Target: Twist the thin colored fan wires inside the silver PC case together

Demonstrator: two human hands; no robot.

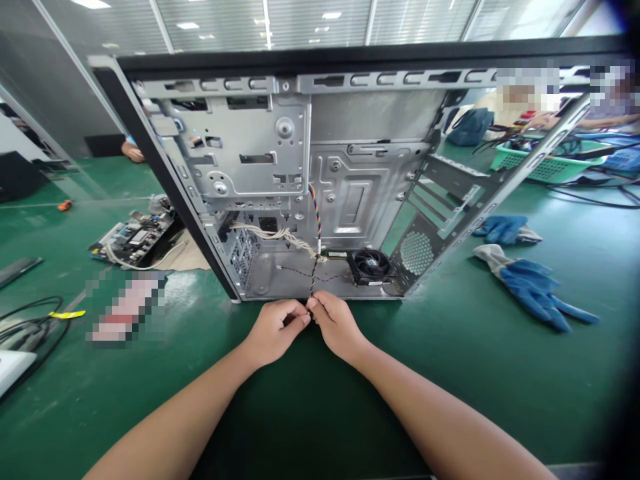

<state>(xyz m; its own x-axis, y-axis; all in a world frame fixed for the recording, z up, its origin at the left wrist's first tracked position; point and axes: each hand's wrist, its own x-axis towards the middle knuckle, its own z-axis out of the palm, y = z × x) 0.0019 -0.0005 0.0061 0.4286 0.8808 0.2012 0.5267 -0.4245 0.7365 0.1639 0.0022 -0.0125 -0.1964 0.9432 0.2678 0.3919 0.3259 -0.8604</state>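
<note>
An open computer case (360, 127) of bare metal with a black edge stands upright before me. From its drive bay hangs a twisted multicoloured cable (319, 220), which runs down over the lower edge. My left hand (277, 330) and my right hand (336, 327) meet at the cable's near end, fingertips pinched round it. What sits at that end is mostly hidden by the fingers. Inside the case, a black cooling fan (373, 264) lies on the floor beside a green memory stick (334, 254). A bundle of white wires (280, 235) reaches in from the left.
Blue work gloves (530, 283) lie on the green table to the right, with a green basket (545, 163) of cables behind. A circuit board (137, 233) and black cables (35, 313) are on the left. Another person's hand (133, 151) rests far left; people are at the far right.
</note>
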